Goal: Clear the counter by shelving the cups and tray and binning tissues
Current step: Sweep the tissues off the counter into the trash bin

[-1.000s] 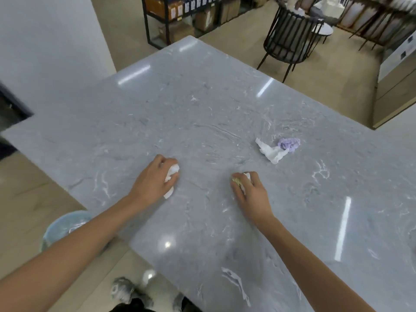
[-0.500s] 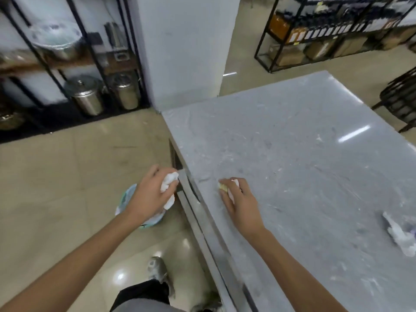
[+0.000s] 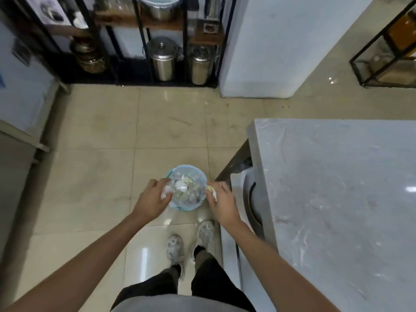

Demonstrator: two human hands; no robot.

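A small round light-blue bin with a clear liner stands on the floor just left of the counter's end, with crumpled waste inside. My left hand is over the bin's left rim, shut on a white tissue. My right hand is at the bin's right rim, shut on a crumpled white and yellow tissue. The grey marble counter fills the right side. No cups or tray are in view.
A black metal rack with steel canisters and pots stands against the far wall. A white pillar rises beside it. Another rack is at the far right. My shoes stand on the beige tile floor below the bin.
I have turned left away from the counter. Both hands came off the counter with their tissues and now hang over the bin on the floor. The remaining tissues on the counter are out of view.
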